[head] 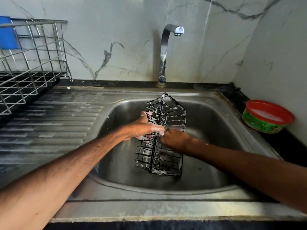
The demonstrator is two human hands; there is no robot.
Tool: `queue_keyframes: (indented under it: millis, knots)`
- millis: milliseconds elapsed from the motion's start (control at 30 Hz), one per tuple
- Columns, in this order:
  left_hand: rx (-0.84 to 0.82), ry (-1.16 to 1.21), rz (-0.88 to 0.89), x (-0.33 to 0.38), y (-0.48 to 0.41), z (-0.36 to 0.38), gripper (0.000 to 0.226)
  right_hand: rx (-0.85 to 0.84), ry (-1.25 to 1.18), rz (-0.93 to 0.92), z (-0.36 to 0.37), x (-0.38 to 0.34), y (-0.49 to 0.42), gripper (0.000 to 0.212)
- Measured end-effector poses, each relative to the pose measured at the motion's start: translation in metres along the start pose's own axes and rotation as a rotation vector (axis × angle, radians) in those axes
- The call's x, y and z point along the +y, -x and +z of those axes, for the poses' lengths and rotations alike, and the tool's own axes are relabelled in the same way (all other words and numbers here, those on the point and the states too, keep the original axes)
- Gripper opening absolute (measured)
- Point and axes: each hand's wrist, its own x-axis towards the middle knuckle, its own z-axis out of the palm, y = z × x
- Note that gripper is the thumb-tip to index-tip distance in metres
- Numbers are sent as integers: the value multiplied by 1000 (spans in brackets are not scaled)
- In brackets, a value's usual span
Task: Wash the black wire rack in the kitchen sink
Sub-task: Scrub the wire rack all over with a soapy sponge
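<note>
The black wire rack (167, 112) stands on end in the steel sink (216, 173), streaked with white suds. My left hand (142, 128) grips its left side around mid-height, fingers curled through the wires and foamy. My right hand (176, 140) presses on the rack from the right at the same height; its fingers are hidden behind the wires, so whether they hold a scrubber I cannot tell. The rack's lower end rests over the drain.
The tap (166, 52) stands behind the sink with no water running. A steel dish drainer (33, 52) with a blue item sits at the left above the ribbed draining board (49, 123). A red-and-green soap tub (267, 116) sits on the counter at the right.
</note>
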Motion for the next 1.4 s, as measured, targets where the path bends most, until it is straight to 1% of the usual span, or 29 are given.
queue_keyframes:
  millis: [67, 100, 133, 200, 267, 333, 367, 400, 433, 533, 567, 600, 633, 700, 767, 800, 867, 933, 967, 1033, 1100, 1233, 1300, 1333, 1400]
  knots:
    - [16, -14, 15, 2, 3, 0, 122, -54, -105, -59, 8, -6, 1, 23]
    - [15, -16, 18, 2, 4, 0, 121, -84, -176, -87, 11, -7, 1, 24]
    - [10, -20, 17, 3, 5, 0, 123, -125, -228, -108, 12, -6, -1, 29]
    - [0, -6, -1, 2, 3, -1, 136, -152, -307, -135, 7, 2, -3, 38]
    - [-14, -27, -26, 1, 1, 0, 144, -81, -380, -60, -1, 17, -4, 38]
    - [-2, -18, -18, 0, 1, 0, 140, -3, -375, 55, -5, 30, -1, 37]
    - [8, -15, -13, 0, 0, 0, 135, 28, -324, 63, -6, 30, 1, 35]
    - [14, -18, -13, -1, -1, 0, 133, 36, -274, 43, -4, 25, 2, 32]
    - [10, -19, -10, -1, -1, 0, 136, 20, -249, 5, -1, 17, 3, 29]
    - [-38, -3, -10, 1, 1, -1, 156, -202, -393, -214, 8, -12, 7, 23]
    - [-39, -1, 0, 0, 0, -2, 156, -259, -416, -285, 12, -18, 8, 20]
    - [-32, 6, 6, -1, 0, -1, 151, -275, -430, -324, 15, -20, 7, 20]
    - [-16, 9, 4, -1, -1, -1, 144, -251, -436, -334, 16, -17, 5, 23]
    - [16, 16, 3, -2, 0, 0, 138, -120, -455, -247, 15, -3, 2, 32]
    - [20, 3, 0, 0, 1, 1, 137, 25, -339, -84, 7, 13, 2, 36]
    - [23, -1, 0, 1, 2, 1, 135, 38, -282, -38, 4, 16, 3, 36]
    - [24, 1, -2, 2, 3, 1, 132, -23, -220, -83, 1, 8, 7, 26]
    - [21, -6, 2, 2, 4, 1, 128, -151, -274, -146, 4, -7, 12, 7]
    - [21, -7, 1, 2, 4, 0, 125, -233, -346, -164, 7, -12, 13, 5]
    - [16, 3, -5, 2, 4, 0, 123, -303, -434, -188, 11, -11, 12, 11]
    - [7, 13, -5, 2, 4, 0, 127, -244, -418, -185, 5, 2, 8, 18]
    - [4, 18, 0, 1, 2, 0, 133, -23, -380, -42, -7, 34, 8, 29]
    - [3, 25, 1, 1, 1, 1, 132, -13, -345, 36, -11, 38, 11, 29]
    - [0, 26, 1, 2, 2, 1, 130, -23, -318, 56, -12, 37, 12, 27]
    - [-8, 27, -3, 3, 3, 1, 133, -51, -281, 60, -16, 31, 13, 23]
